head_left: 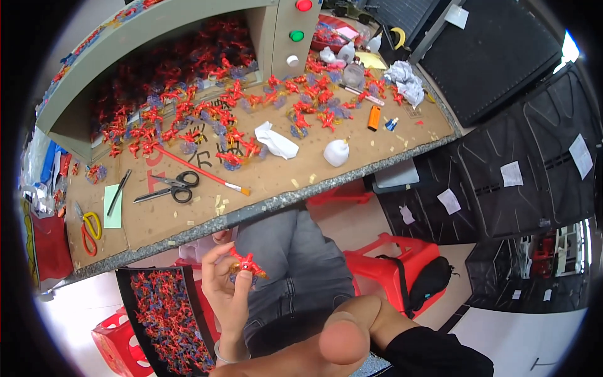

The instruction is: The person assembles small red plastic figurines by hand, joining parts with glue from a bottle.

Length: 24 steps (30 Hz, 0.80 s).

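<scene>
My left hand (227,290) is closed below the table's front edge, above my lap. Thumb and fingers pinch a small red toy figure (245,261) with translucent yellowish and bluish parts. My right arm (377,317), in a black sleeve, bends across the bottom of the view; its hand does not show. A rounded bare-skin shape, very near the camera, covers part of that arm. On the table (264,188) lie many similar red, blue and yellow figures (235,151), a long red-handled brush (204,169), black scissors (169,187) and a white squeeze bottle (336,152).
A beige machine (276,38) with an arched opening full of figures stands at the back. Red-and-yellow snips (89,229), an orange lighter (374,117) and crumpled tissue (405,83) lie about. A black tray of figures (166,314) is lower left. Red stools (402,270) and black crates (502,166) flank me.
</scene>
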{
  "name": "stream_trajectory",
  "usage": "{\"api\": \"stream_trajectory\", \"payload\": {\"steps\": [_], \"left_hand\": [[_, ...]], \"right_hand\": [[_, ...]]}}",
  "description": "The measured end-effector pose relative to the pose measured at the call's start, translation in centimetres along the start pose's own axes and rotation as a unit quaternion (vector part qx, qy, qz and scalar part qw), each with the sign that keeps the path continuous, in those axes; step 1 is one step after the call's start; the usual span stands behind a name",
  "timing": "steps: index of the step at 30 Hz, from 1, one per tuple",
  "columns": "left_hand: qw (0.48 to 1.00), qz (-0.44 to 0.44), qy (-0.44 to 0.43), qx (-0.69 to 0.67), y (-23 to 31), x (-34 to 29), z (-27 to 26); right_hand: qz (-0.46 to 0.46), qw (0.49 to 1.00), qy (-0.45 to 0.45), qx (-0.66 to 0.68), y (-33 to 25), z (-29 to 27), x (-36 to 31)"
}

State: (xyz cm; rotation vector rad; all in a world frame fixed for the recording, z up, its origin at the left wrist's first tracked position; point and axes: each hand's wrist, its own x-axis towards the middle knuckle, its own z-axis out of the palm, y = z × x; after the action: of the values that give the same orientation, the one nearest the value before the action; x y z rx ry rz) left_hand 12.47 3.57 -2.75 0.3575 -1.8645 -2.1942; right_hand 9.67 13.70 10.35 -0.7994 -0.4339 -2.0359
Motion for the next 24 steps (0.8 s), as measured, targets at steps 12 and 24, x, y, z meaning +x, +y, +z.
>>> {"api": "stream_trajectory", "payload": {"steps": [12,24], "left_hand": [[0.984,0.013,-0.106,0.140,-0.5,1.3,0.8],[0.966,-0.039,-0.203,0.153,-3.4,3.0,1.2]], "right_hand": [[-0.054,0.643,0.458,-0.612,-7.1,-7.1,-10.5],[0.038,0.627,0.524,-0.575,-7.5,-9.3,-13.9]]}}
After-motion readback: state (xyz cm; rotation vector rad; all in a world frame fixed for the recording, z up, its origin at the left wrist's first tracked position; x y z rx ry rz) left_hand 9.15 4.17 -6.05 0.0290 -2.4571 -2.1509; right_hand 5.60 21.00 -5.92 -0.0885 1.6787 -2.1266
